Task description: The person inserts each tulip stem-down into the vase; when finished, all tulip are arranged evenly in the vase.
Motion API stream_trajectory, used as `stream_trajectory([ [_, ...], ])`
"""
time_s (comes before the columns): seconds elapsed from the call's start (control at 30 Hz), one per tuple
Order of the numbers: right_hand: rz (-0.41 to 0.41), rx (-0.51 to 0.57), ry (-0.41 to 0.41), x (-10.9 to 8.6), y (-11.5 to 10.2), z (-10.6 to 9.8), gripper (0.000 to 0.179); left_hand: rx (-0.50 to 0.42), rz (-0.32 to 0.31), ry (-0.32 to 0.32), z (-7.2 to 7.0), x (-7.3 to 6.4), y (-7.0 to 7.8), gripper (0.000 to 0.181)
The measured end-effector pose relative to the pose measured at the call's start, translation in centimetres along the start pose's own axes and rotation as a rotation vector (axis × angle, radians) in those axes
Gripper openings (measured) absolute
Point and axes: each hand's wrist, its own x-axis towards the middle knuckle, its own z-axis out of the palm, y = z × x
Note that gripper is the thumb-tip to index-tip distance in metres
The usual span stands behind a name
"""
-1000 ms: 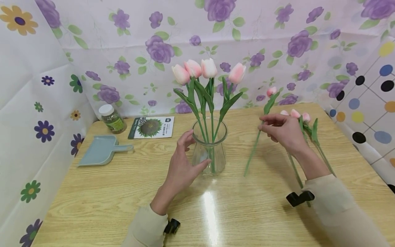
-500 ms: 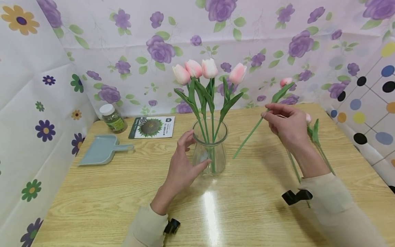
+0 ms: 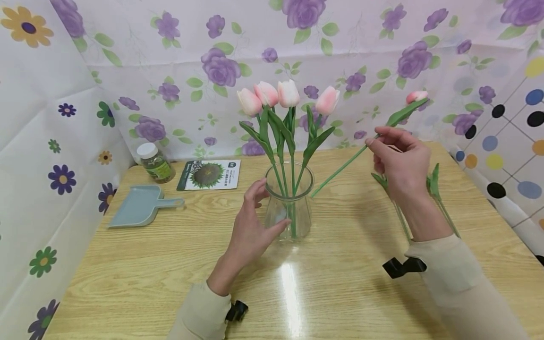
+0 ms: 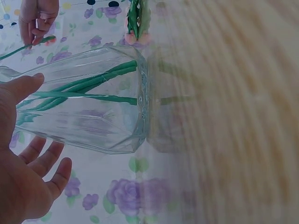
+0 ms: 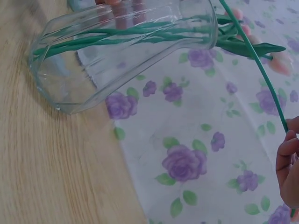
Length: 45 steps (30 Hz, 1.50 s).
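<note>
A clear glass vase [image 3: 301,215] stands upright on the table, holding several pink-and-white tulips [image 3: 288,94] with green stems. My left hand [image 3: 250,231] holds the vase from its left side, thumb in front and fingers around the far side; in the left wrist view the thumb overlaps the glass [image 4: 93,135]. Right of the vase, my right hand [image 3: 405,165] pinches one tulip [image 3: 340,170] by its stem between thumb and fingertips. That tulip is tilted, bloom up to the right, with the stem's lower end by the vase rim. In the right wrist view the stem [image 5: 261,70] crosses near the vase mouth.
More tulips [image 3: 434,182] lie on the table at the right, partly hidden by my right hand. At the left are a grey-blue dustpan [image 3: 138,208], a white-capped jar [image 3: 156,165] and a sunflower-picture packet [image 3: 209,175]. Flower-patterned cloth [image 3: 178,66] hangs behind the wooden table [image 3: 170,269].
My right hand has lifted the tulip and tilted it further, so its bloom has swung up to the right and its stem end has come left to the vase rim. The left hand stays put.
</note>
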Motion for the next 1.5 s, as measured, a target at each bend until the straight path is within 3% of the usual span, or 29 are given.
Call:
stream_trajectory([
  [0.37, -0.177, 0.118, 0.013, -0.6, -0.9, 1.3, 0.025, -0.012, -0.021, -0.013, -0.1, 0.0, 0.3, 0.106],
  [0.6, -0.381, 0.119, -0.007, -1.3, -1.2, 2.6, 0.023, -0.013, -0.005, 0.007, 0.0, -0.3, 0.2, 0.108],
  [0.73, -0.515, 0.064, 0.003, -1.7, -1.2, 3.4, 0.024, -0.014, 0.004, 0.013, 0.0, -0.3, 0.3, 0.107],
  [0.97, -0.672, -0.079, -0.022, -2.8, -1.8, 4.8, 0.026, -0.015, 0.007, 0.015, 0.0, -0.1, 0.4, 0.107],
  [1.23, -0.809, -0.172, -0.135, -3.5, -2.0, 6.0, 0.025, -0.032, 0.008, 0.01, 0.0, -0.1, 0.1, 0.106],
  [1.5, -0.886, -0.303, -0.28, -4.2, -1.0, 6.8, 0.023, -0.027, 0.0, 0.0, -0.1, -0.1, 0.1, 0.107],
])
